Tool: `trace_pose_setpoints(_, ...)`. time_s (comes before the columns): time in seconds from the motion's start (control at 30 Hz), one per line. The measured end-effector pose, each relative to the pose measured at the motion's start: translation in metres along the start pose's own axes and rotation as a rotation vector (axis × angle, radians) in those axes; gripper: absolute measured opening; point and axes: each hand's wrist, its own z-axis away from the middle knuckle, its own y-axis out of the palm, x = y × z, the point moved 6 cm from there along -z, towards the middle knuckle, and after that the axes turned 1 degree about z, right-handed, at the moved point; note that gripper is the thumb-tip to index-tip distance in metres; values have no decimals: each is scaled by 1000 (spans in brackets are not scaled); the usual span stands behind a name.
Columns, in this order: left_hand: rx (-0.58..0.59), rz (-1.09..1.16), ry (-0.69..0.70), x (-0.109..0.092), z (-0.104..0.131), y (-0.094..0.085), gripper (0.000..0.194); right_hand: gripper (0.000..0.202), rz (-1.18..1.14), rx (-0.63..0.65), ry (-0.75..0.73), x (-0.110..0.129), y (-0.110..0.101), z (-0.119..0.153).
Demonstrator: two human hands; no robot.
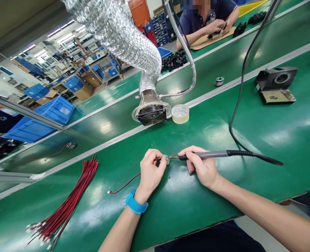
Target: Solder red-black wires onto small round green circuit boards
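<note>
My left hand (152,168) is closed in a pinch on a red and black wire (126,182). Its white plug end lies on the green bench to the left. At my left fingertips sits a small round motor with a green top (166,159), partly hidden by the fingers. My right hand (202,166) grips a grey soldering iron (215,154) like a pen. The iron's tip points left and meets the motor's edge; exact contact is too small to tell. A blue band (137,203) circles my left wrist.
A bundle of red and black wires (74,197) lies left. Ahead are a fume duct with fan (152,113), a tape roll (180,114) and an iron stand (277,84). Another motor (219,81) and a wired motor (70,145) sit on the middle strip. A co-worker (207,24) works opposite.
</note>
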Motion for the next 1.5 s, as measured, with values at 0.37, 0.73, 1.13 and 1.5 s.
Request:
trace_pose_setpoints(0.37,-2,-9,9,-1,0,0,18,32,0,-107,-10,7,-7,0)
trace_pose_setpoints(0.73,-1,-24,14,0,0,1,17,30,-22,-85,-6,4,-4,2)
trace_pose_setpoints(1.13,-43,-72,34,1,2,0,17,32,7,-34,10,1,0,0)
trace_pose_setpoints(1.5,-72,-112,69,-3,2,2,18,29,18,21,23,-1,3,-2)
